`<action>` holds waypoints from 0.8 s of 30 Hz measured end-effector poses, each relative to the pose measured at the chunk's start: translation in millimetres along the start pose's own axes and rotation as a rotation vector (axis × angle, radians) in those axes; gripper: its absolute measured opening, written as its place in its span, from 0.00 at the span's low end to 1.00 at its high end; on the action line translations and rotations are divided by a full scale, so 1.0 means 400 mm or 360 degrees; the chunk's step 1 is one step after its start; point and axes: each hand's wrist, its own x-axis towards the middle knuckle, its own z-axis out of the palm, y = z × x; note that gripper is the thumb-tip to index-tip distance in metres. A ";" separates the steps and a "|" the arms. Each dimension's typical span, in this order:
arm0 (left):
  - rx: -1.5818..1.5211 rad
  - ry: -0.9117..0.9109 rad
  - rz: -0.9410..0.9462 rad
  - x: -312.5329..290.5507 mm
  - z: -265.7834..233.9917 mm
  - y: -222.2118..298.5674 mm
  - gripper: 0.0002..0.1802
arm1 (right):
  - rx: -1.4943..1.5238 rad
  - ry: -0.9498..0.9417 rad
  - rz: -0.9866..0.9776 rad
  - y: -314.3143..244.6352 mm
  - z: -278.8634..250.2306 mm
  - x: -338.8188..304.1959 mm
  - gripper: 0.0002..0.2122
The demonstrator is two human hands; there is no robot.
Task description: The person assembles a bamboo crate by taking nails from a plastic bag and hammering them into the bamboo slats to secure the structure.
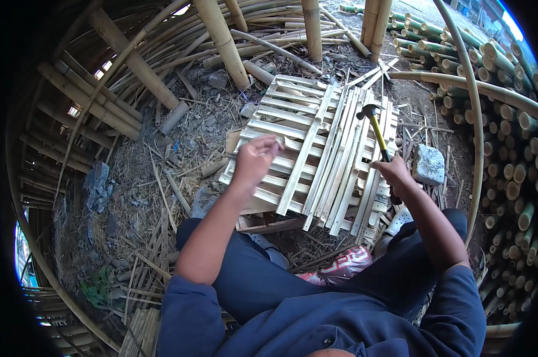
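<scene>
A panel of pale bamboo slats (258, 136) lies in front of the person, its cross slats running left to right with gaps between them. Over its right half lies a bundle of loose strips (339, 166), running from the far edge to the near one, their ends jutting past the near edge; a single strip (305, 156) lies just left of them. The left edge gives onto open ground (123, 190) strewn with dry litter. On the right, a pale stone block (429, 165) sits just beside the edge, and beyond it a curved pole (474, 119) and stacked bamboo culms (513, 178) close in that side. Upright posts (223, 43) stand past the far edge; the person's knees and a red-and-white bag (345, 265) are near the near edge. The right hand (395, 173), its forearm angled inward, is closed around the handle of a hammer (379, 138), whose head points away above the strips. The left hand (257, 157) is raised above the left part of the panel, fingers half curled toward the thumb; whether they pinch anything small cannot be told.
</scene>
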 end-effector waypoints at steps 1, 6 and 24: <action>0.0259 0.0013 0.0114 0.064 -0.039 -0.033 0.08 | 0.0015 -0.0014 0.0027 0.039 -0.002 -0.001 0.17; 0.0957 0.0310 0.0323 0.255 -0.185 -0.144 0.05 | 0.0035 0.0085 -0.0057 0.129 0.022 -0.030 0.18; 0.0692 -0.0055 -0.0200 0.391 -0.260 -0.360 0.08 | -0.0181 -0.0109 -0.0030 0.156 -0.030 0.004 0.18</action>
